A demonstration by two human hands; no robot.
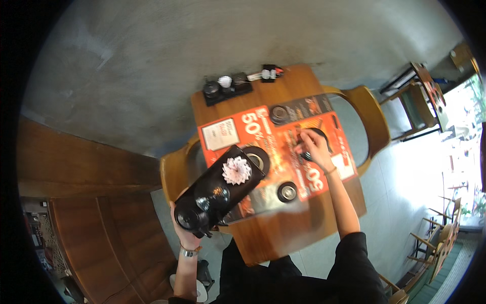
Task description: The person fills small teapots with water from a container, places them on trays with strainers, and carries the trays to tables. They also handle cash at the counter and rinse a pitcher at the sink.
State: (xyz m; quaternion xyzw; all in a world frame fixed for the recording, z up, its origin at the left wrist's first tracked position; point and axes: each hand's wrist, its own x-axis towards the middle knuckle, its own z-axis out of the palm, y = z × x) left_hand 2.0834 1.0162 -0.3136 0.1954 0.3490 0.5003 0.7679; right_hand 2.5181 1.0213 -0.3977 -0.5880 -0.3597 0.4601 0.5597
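My left hand [185,236] grips the lower left end of a black tray [214,175], held tilted over the near left part of the table. On the tray are a fan of white folded napkins [236,170], a black lidded pot [188,217] and shiny small containers [205,202] between them. My right hand [315,147] is at the table's right side, fingers bent, over a round black dish [322,133]. Whether it grasps the dish cannot be made out. Orange printed placemats [279,167] with writing lie beneath both.
A second black condiment tray [245,90] stands by the wall, beside a small black holder [268,73]. Small dark dishes [287,192] sit on the placemats' edges. Wooden chairs [370,117] flank the wooden table [281,235]. A concrete wall [152,68] borders the far side.
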